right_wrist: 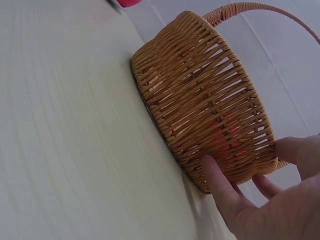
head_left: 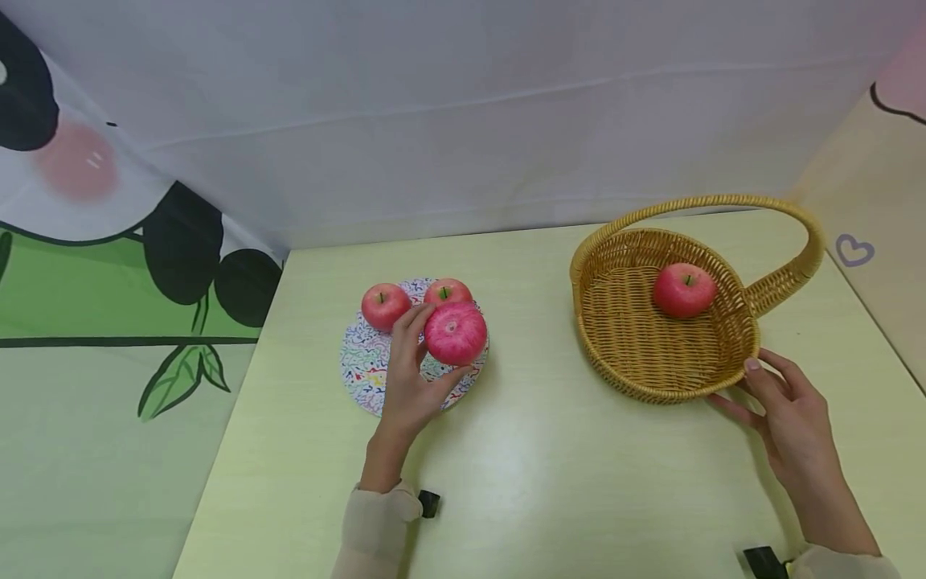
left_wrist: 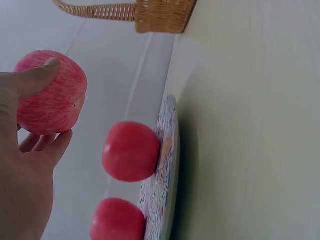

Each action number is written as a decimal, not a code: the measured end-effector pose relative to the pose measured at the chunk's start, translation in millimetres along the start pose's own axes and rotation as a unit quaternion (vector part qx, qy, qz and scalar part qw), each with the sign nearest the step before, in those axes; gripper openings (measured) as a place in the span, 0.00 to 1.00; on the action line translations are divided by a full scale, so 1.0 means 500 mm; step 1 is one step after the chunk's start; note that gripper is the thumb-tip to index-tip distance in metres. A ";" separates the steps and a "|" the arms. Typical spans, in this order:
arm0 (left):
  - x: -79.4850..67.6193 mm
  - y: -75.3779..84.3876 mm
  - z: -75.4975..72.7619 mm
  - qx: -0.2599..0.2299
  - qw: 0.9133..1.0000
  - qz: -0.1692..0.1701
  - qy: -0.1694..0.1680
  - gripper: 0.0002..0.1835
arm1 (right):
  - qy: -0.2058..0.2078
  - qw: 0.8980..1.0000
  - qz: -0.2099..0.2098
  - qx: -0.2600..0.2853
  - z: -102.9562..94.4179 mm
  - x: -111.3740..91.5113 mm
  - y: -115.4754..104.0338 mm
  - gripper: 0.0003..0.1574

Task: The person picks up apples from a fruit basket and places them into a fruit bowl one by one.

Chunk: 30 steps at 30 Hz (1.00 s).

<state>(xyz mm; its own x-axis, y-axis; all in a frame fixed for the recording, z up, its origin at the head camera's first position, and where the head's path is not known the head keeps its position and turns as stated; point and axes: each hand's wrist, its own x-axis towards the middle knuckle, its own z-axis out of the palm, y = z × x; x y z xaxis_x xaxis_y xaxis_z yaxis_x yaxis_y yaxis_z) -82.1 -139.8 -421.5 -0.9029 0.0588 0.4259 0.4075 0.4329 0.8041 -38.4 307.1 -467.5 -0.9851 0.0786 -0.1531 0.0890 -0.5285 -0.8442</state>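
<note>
My left hand (head_left: 415, 394) holds a pink-red apple (head_left: 456, 334) between thumb and fingers, raised above a round patterned plate (head_left: 362, 366). Two more red apples lie on the plate, a left one (head_left: 385, 306) and a right one (head_left: 447, 292) partly hidden behind the held apple. In the left wrist view, the held apple (left_wrist: 52, 95) is well off the plate (left_wrist: 167, 190). On the right, my right hand (head_left: 799, 434) touches the near right side of a wicker basket (head_left: 615, 338), thumb at the rim and extended fingers against the outer wall (right_wrist: 200, 100). One red apple (head_left: 684, 290) sits inside the basket.
The basket's tall arched handle (head_left: 723, 201) rises over its far side. A pale cloth (head_left: 470, 161) hangs behind the light wooden table (head_left: 535, 466). At the left hangs a green and white printed cloth (head_left: 108, 289).
</note>
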 end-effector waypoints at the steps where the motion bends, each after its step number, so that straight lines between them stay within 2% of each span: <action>1: -0.002 -0.010 -0.004 0.004 1.000 -0.002 0.003 0.49 | -0.002 1.000 -0.001 0.001 0.000 0.000 0.000 0.25; 7: -0.014 -0.070 -0.026 0.019 1.000 0.004 0.023 0.53 | -0.004 1.000 -0.002 0.005 0.000 0.000 0.001 0.25; 15: -0.033 -0.097 -0.054 0.041 0.998 -0.019 0.050 0.51 | -0.009 1.000 -0.004 0.009 0.002 -0.001 0.001 0.25; 22: -0.056 -0.120 -0.075 0.079 0.993 -0.061 0.069 0.51 | -0.007 1.000 -0.001 0.005 0.003 -0.001 0.000 0.25; 30: -0.068 -0.143 -0.094 0.082 0.987 -0.112 0.087 0.51 | -0.004 1.000 0.001 -0.004 0.001 -0.001 -0.001 0.25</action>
<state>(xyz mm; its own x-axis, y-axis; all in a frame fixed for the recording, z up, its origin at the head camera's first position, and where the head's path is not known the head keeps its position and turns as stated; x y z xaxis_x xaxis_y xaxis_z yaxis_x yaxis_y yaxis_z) -74.0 -214.9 -474.0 -0.9248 -0.2028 0.3218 0.1609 0.5578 0.8142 -38.0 306.8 -466.6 -0.9859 0.0712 -0.1512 0.0924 -0.5219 -0.8480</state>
